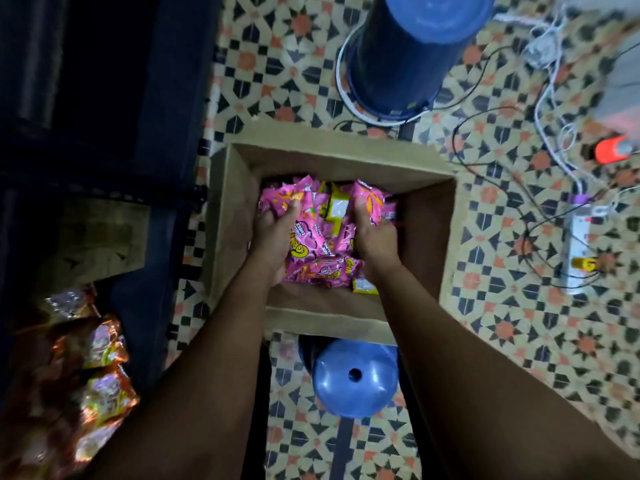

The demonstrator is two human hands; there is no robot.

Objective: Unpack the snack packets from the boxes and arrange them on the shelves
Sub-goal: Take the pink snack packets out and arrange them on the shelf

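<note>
A: Pink snack packets (313,237) fill the cardboard box (429,237) on the tiled floor (502,323); both hands reach inside, the left hand (273,233) and the right hand (372,233) each gripping packets.

B: Around it?

A: Blue buckets (405,53), cables (491,157), a power strip (579,251); orange packets (100,368) on the dark shelf left.

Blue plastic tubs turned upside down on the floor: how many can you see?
2. One blue tub stands beyond the cardboard box, at the top of the view. The other blue tub sits near the person, just below the box, between the forearms. More may lie outside the view.
</note>
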